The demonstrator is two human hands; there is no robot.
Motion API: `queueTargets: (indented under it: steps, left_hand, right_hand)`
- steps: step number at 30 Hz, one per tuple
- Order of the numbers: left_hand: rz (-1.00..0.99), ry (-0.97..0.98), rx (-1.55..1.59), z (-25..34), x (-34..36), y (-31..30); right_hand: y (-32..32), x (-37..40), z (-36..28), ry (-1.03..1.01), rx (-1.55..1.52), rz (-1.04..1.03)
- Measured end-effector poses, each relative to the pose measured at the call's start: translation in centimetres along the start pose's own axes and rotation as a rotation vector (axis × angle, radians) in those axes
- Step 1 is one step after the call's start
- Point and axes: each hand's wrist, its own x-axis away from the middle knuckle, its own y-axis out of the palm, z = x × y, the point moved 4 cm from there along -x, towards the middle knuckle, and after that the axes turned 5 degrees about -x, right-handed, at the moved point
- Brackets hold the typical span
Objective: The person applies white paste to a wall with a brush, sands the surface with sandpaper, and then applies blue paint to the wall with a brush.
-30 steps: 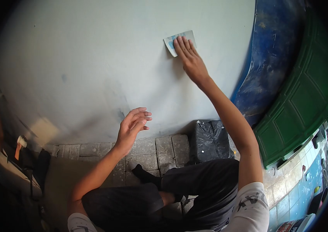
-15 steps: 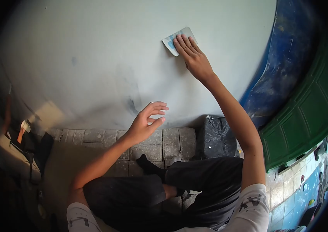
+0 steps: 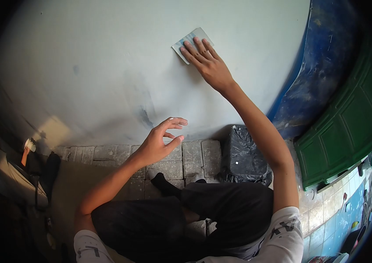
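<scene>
The right hand (image 3: 209, 68) lies flat over a thin rectangular sheet (image 3: 200, 33), pressing it against the pale wall (image 3: 102, 57) high in the view. Its grip is not clamped: the 4 fingers are straight and slightly spread, with gaps between their tips, and they cover the lower right part of the sheet, leaving the upper edge and the left corner in sight. The sheet has bluish marks on its face and sits tilted, 1 corner pointing left and another up. The left hand (image 3: 159, 140) hangs lower, in front of the wall, with nothing in it; its grip is apart, the fingers gently curved and the thumb clear of them. Above and left of this hand, a dark smudge (image 3: 145, 116) marks the wall. Grey paving blocks (image 3: 193, 158) run along the wall's foot, and a bundle in black plastic (image 3: 245, 158) stands on the floor beside the right forearm. The person's dark trousers (image 3: 137, 223) fill the lower middle, with a black sock (image 3: 165, 185) between the trousers and the wall. To the right are a scuffed blue sheet (image 3: 315, 65) and a green panel (image 3: 346, 127), with pale and blue tiles (image 3: 328, 208) below the panel.
</scene>
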Motion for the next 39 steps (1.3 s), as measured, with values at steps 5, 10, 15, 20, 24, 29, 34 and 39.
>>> queueTargets:
  steps: [5, 10, 15, 20, 24, 29, 34, 39]
  left_hand:
    - [0.05, -0.021, 0.056, -0.1, -0.1, -0.7]
    - [0.151, -0.006, 0.109, -0.8, -0.4, -1.6]
    - [0.238, -0.016, 0.229, -1.6, -0.5, -2.1]
    - [0.161, -0.021, 0.229, -0.7, -0.2, -2.0]
    - [0.059, -0.017, 0.361, -0.8, -0.4, -1.0]
    - [0.007, 0.01, 0.33, -0.6, 0.0, -0.2]
    - [0.023, -0.043, 0.38, -1.0, 0.0, -0.7]
    - [0.026, -0.053, 0.372, -1.6, 0.1, -0.5]
  right_hand:
    - [0.2, -0.1, -0.1, 0.02, -0.021, -0.007]
    - [0.0, 0.7, -1.3, 0.036, -0.047, -0.067]
    - [0.1, 2.7, -2.5, 0.08, -0.043, -0.157]
    - [-0.5, 3.8, -1.2, 0.136, 0.017, -0.216]
    - [0.9, 4.9, -2.7, 0.091, -0.008, -0.245]
    - [1.2, 5.2, -2.3, 0.1, 0.003, -0.256]
    - [1.3, 5.4, -1.9, 0.096, -0.02, -0.18]
    - [1.6, 5.5, -1.3, 0.037, 0.017, -0.185]
